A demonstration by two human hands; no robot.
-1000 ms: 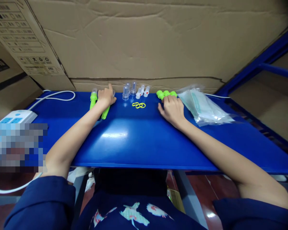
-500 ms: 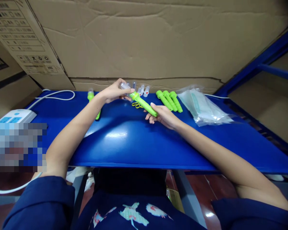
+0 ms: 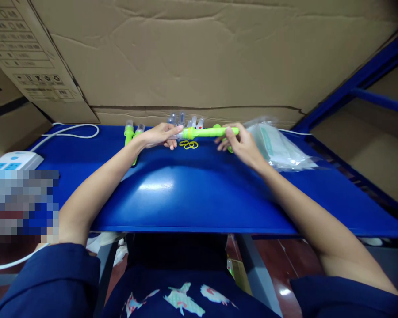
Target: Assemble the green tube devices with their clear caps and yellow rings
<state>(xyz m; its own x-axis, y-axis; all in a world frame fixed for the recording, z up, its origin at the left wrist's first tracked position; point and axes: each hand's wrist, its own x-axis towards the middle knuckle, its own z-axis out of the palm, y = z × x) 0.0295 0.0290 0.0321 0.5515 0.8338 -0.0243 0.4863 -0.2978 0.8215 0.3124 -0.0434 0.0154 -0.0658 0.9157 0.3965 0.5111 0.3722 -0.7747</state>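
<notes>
A green plastic tube [image 3: 208,131] with a clear cap at its left end is held level above the blue table [image 3: 192,194], between my two hands. My left hand [image 3: 159,134] pinches the clear-capped end. My right hand [image 3: 240,141] grips the tube's right end, fingers closed round it. Two more green tubes with clear caps [image 3: 130,132] lie left of my left hand. Yellow rubber rings [image 3: 189,144] lie on the table just under the held tube. Clear caps and white caps with red dots [image 3: 185,120] stand at the back edge.
A clear plastic bag [image 3: 278,145] lies to the right of my right hand. A white power strip [image 3: 13,160] and its white cable [image 3: 69,130] sit at the table's left. Cardboard boxes [image 3: 199,57] wall off the back. A blue rack frame [image 3: 361,84] rises at the right.
The green tube has swung from a slant to level and moved back and right. My right hand rose from under its lower end to grip the right end. The spare green tubes are now hidden.
</notes>
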